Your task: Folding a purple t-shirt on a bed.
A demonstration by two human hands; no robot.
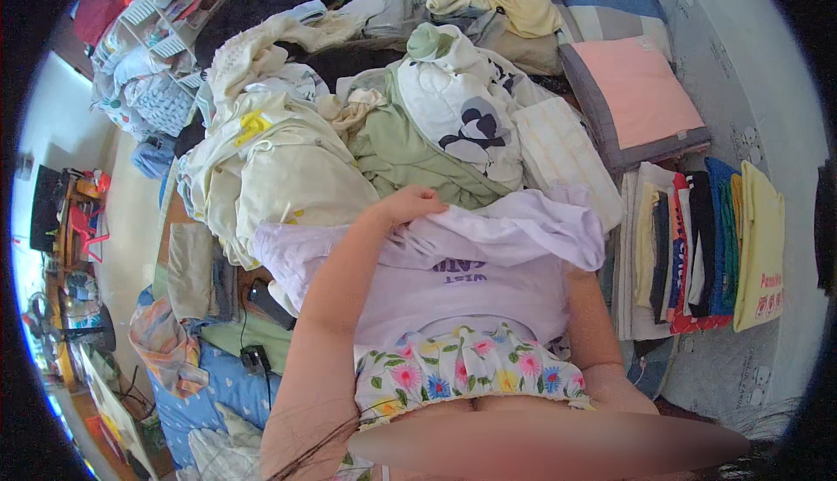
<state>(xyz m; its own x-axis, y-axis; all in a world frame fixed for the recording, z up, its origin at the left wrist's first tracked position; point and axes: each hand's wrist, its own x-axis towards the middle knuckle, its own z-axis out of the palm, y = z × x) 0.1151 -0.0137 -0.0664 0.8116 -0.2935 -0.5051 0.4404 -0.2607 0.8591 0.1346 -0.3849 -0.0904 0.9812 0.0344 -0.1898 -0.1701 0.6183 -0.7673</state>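
A pale lavender T-shirt (471, 285) with dark lettering spreads across my lap, the print upside down to me. My left hand (408, 205) is closed on its far part, fingers pinching the cloth. My right forearm reaches up under the bunched right side of the shirt; the fabric hides that hand and its fingers. Just beyond the shirt lies a heap of loose laundry: a cream garment with yellow patches (288, 167), a sage green cloth (405, 163) and a white cloth with a black cartoon figure (471, 106).
On the right stands a row of folded clothes (689, 250), ending in a yellow one (760, 254). Behind it are a pink cushion with grey edging (641, 93) and a grey padded panel (719, 115). Left are folded trousers (192, 267), a black adapter with cable (255, 359) and white baskets (161, 10).
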